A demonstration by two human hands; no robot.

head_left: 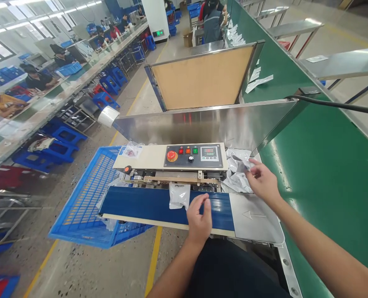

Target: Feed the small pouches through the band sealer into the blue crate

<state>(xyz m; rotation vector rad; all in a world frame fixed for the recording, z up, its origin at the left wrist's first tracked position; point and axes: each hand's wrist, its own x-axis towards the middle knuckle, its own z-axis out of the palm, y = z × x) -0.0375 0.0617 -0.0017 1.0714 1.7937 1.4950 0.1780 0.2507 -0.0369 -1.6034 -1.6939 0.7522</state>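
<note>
My right hand (264, 180) pinches the edge of a silver pouch (246, 164) at the right end of a band sealing machine (140, 157). More silver pouches (237, 182) lie heaped under and beside it. Over the blue conveyor belt (140, 203), my left hand (199, 219) is loosely curled, thumb tip close to the index finger, with nothing visible between them. Just left of those fingers, a plump sealed-looking pouch (179, 196) lies on the belt, its top edge at the machine's sealing strip. Whether the left fingers touch it I cannot tell.
A blue plastic crate (75, 211) holding some pouches stands at the belt's left end. Behind the machine rises a metal panel (187, 124). A green conveyor (327, 198) runs along the right, a black cable (336, 103) above it. People sit at a long bench (78, 87) on the left.
</note>
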